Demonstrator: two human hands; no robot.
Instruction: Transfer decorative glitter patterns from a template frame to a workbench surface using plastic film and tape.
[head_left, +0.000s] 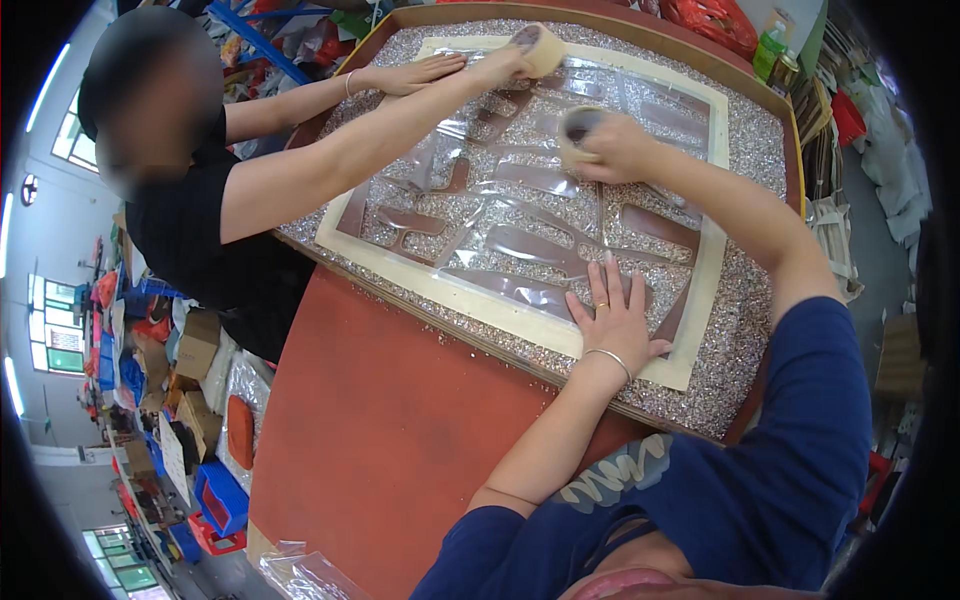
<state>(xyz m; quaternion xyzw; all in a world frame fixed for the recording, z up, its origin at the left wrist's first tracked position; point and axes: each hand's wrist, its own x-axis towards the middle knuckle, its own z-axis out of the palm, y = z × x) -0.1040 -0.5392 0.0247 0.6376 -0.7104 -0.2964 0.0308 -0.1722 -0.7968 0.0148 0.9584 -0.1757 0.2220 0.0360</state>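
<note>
A clear plastic sheet (530,240) with brown cut-out shapes lies framed by cream tape strips (440,277) over a bed of small glittering stones (745,300). My left hand (615,318) presses flat on the sheet's near right corner, fingers spread. Farther back, my right hand (622,148) is closed round a roll of wide tape (577,135), held against the sheet. Across from me, a co-worker's hand grips a second tape roll (545,52) at the far edge. The co-worker's other hand (425,74) rests flat on the sheet's far left corner.
A raised wooden rim (790,120) surrounds the stone bed. The red tabletop (400,420) extends toward me, with crumpled clear plastic (310,572) at its near left. Cardboard boxes (198,345) and blue bins (222,497) stand at left. A green bottle (769,50) is at the far right.
</note>
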